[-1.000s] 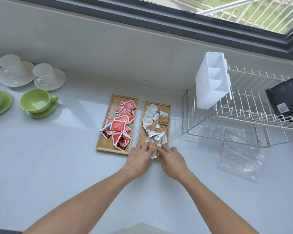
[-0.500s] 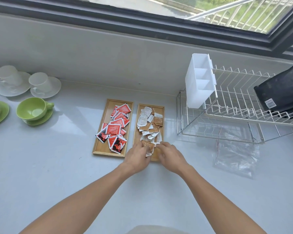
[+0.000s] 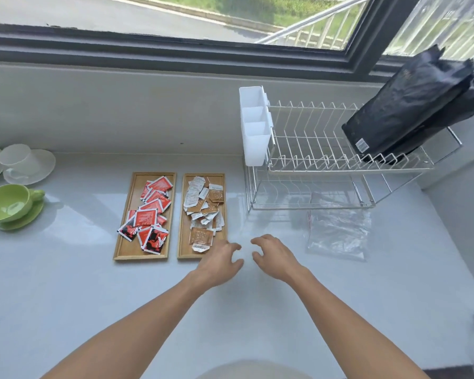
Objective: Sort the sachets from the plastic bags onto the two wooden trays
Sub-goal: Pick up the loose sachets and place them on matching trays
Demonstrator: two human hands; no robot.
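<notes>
Your left hand (image 3: 219, 262) and right hand (image 3: 275, 258) both hover over the counter (image 3: 66, 283) just in front of the right tray (image 3: 182, 242), fingers loosely curled and spread, with nothing in either of them. The left one hangs over that tray's near right corner; the right one is beside it, above bare counter.

The sorting looks done, or very nearly. The left tray (image 3: 123, 242) carries the red sachets (image 3: 151, 214) and the right tray carries the brown and white sachets (image 3: 203, 212), so each colour has its own board and nothing of one kind shows among the other. The two trays lie side by side with a narrow gap between them, close enough that you can drop into either without shifting your stance. One larger brown sachet (image 3: 200, 237) sits nearest your left hand, at the front of its pile.

The plastic bag (image 3: 337, 233) lies flat and crumpled on the counter to the right of your right hand, partly under the wire dish rack (image 3: 340, 162) (it looks empty, though the clear film makes that hard to be sure of). I would judge the sensible next step is to check that bag for stray sachets. No loose sachets show on the counter itself.
</notes>
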